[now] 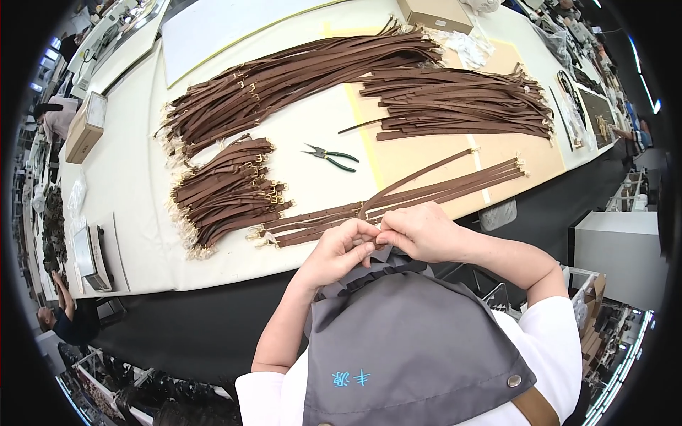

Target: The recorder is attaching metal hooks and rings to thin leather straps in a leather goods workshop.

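My left hand (343, 248) and my right hand (420, 233) meet at the table's near edge, fingertips pinched together. Between them they grip a narrow brown strap; its pinched part is mostly hidden by my fingers. A brown strap (419, 171) curves from the right down toward my hands, its far end on the table. Beneath and beside it lie several straight brown straps (447, 186) with brass-coloured fittings at their ends. Pliers (331, 156) with dark green handles rest beyond my hands, jaws pointing left.
Big bundles of brown straps lie at the far left (298, 74), far right (458, 103) and left (231, 192); the left bundle carries brass buckles. Cardboard boxes stand at the back (437, 14) and left (87, 128). A person (65, 312) works at the table's left end.
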Motion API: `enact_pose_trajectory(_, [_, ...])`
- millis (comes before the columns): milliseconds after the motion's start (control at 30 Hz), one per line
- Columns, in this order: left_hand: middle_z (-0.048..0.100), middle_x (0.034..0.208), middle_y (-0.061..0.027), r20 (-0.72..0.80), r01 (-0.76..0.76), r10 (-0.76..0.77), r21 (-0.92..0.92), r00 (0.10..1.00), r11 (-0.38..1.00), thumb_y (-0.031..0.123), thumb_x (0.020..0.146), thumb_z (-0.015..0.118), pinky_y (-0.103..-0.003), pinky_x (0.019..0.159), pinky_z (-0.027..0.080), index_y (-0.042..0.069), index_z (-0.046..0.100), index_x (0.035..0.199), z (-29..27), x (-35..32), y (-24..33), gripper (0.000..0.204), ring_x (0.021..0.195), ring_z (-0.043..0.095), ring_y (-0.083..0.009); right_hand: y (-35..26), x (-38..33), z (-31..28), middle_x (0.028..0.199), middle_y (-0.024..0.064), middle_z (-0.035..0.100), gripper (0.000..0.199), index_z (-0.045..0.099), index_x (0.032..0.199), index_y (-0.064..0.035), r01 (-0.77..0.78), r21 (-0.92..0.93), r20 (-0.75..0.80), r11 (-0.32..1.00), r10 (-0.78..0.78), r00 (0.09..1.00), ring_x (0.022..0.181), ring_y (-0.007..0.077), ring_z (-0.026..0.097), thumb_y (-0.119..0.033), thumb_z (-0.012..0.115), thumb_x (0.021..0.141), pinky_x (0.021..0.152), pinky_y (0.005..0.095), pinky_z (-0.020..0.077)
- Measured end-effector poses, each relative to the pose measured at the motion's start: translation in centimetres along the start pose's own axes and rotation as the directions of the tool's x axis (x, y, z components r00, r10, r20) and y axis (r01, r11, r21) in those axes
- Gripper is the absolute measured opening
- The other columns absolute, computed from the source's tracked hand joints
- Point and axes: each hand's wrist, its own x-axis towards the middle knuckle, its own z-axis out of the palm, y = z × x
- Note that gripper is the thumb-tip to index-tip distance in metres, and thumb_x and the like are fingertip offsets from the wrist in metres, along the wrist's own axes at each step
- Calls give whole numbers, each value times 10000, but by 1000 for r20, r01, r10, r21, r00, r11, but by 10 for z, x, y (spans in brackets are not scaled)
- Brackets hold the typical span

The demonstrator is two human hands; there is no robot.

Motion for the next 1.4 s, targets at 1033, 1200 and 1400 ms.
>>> enact_pose_trajectory(1033, [677,976,-89,1,-2,2,141,1000,990,-9,1037,507,-257,706,532,0,472,1429,4,-11,-7,393,734,599,-98,-3,2,7,970,127,680,129,624,1024,-45,167,-66,270,984,-144,952,951,337,680,-162,592,976,778,450,551])
enact_pose_trajectory(1200, [662,970,-79,-19,10,-9,79,1000,997,-14,1038,497,-260,711,535,13,469,1443,11,-12,-12,407,746,605,-99,4,-4,16,909,118,641,125,563,969,-67,189,25,183,982,-191,964,876,345,668,-169,635,973,701,454,527])
enact_pose_trajectory(1400, [665,945,-65,-79,-4,16,148,997,989,-10,1037,497,-262,716,539,22,453,1467,16,-15,-21,433,751,616,-103,-8,-7,35,981,158,666,163,579,1038,-42,47,-10,244,999,-44,969,952,350,677,-204,580,1012,816,472,536])
